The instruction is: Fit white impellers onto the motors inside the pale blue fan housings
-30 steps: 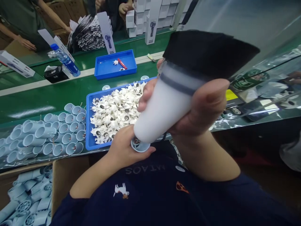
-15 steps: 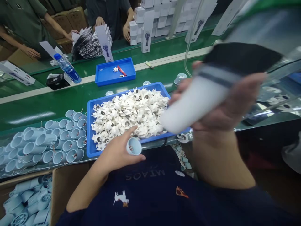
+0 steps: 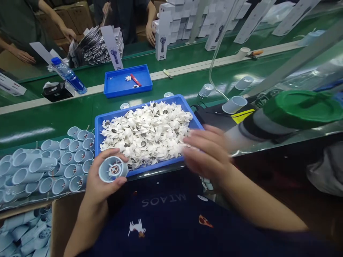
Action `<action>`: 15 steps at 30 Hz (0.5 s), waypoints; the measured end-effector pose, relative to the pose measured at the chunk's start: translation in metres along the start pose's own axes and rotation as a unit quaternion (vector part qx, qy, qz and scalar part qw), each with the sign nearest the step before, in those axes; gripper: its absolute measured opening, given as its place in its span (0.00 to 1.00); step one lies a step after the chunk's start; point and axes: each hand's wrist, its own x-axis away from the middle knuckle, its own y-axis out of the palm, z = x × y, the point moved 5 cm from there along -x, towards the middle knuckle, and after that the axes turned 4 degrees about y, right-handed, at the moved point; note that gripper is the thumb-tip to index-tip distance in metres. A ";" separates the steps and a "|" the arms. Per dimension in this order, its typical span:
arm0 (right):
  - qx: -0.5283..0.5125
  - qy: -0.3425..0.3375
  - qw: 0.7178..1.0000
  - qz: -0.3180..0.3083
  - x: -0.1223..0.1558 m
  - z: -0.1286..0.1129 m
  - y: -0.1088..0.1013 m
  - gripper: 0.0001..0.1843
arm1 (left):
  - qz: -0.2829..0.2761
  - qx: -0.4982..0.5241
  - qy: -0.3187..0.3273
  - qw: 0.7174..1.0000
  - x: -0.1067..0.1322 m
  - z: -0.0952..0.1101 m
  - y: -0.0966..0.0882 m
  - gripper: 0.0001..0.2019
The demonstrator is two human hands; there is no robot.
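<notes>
My left hand point(image 3: 93, 184) grips a light-blue round fan housing point(image 3: 113, 169) with its open end facing me. Spokes and a small coppery motor show inside it. In front lies a blue tray point(image 3: 97, 137) heaped with white fan blades point(image 3: 150, 134). My right hand point(image 3: 207, 151) hovers by the tray's right front corner, blurred, its fingers stretched out and nothing visible in them. Just beyond that hand, a large whitish container point(image 3: 264, 119) with a green lid and a black band stands at the right.
Stacked light-blue housings point(image 3: 64, 162) lie left of the tray, above a carton of more housings point(image 3: 26, 232). A smaller blue tray point(image 3: 128, 91) holds a red marker point(image 3: 135, 80). A water bottle point(image 3: 69, 75) stands left. Two people work across the green bench point(image 3: 80, 114).
My right hand has let go of the green-lidded container, which now stands at the right, and has come down toward the tray. My left hand has moved left with the fan housing.
</notes>
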 end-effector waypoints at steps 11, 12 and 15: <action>0.055 -0.055 0.994 -0.074 -0.068 -0.054 0.028 0.14 | -0.010 -0.025 -0.027 0.999 0.020 -0.012 -0.017 0.28; 0.049 -0.057 0.994 -0.075 -0.066 -0.054 0.025 0.14 | -0.001 -0.028 -0.030 0.999 0.022 -0.013 -0.021 0.28; 0.012 -0.071 0.992 -0.108 -0.058 -0.054 0.018 0.14 | 0.015 -0.031 -0.031 0.999 0.023 -0.016 -0.026 0.28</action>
